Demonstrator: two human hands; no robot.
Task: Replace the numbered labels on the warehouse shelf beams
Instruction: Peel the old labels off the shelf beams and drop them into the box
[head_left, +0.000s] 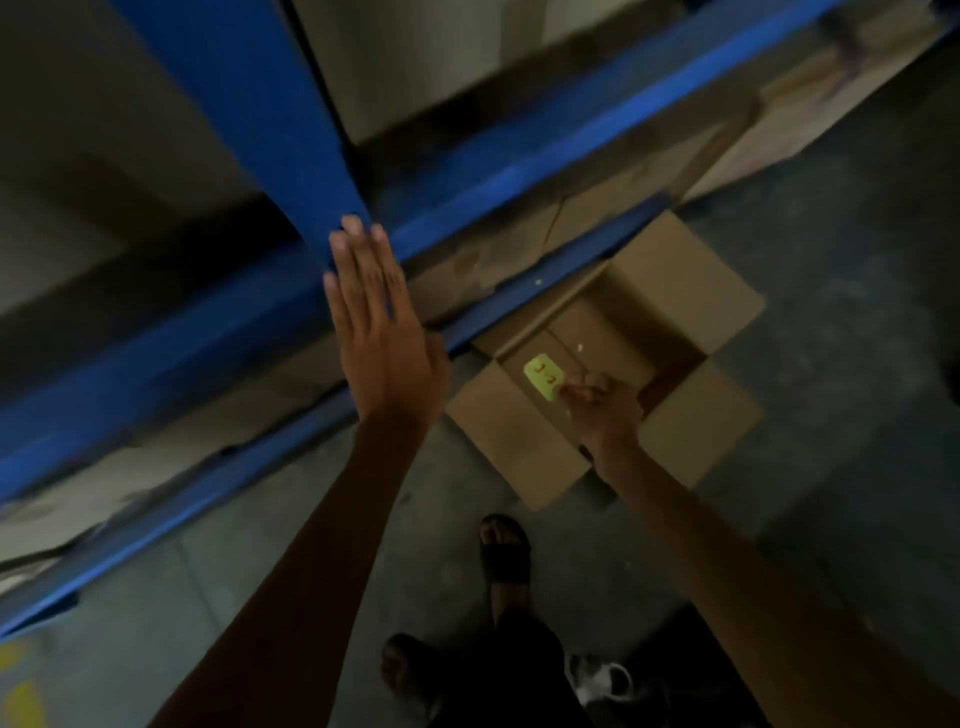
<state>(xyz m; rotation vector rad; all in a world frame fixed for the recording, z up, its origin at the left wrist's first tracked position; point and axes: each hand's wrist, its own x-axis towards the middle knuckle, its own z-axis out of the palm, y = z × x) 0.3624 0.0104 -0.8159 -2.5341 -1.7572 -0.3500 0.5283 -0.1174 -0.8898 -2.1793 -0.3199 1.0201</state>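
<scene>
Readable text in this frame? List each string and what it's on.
"22": likely reading only; two blurred red digits on the yellow label, pinched by the right hand over the open cardboard box.
Blue shelf beams: no text readable, image blurred.
Cardboard box: no print visible.

Bare forearms run up from the lower edge to the left hand and right hand, dark trousers cover the legs, and the forward foot wears a black open-toed slide sandal with one broad strap.
</scene>
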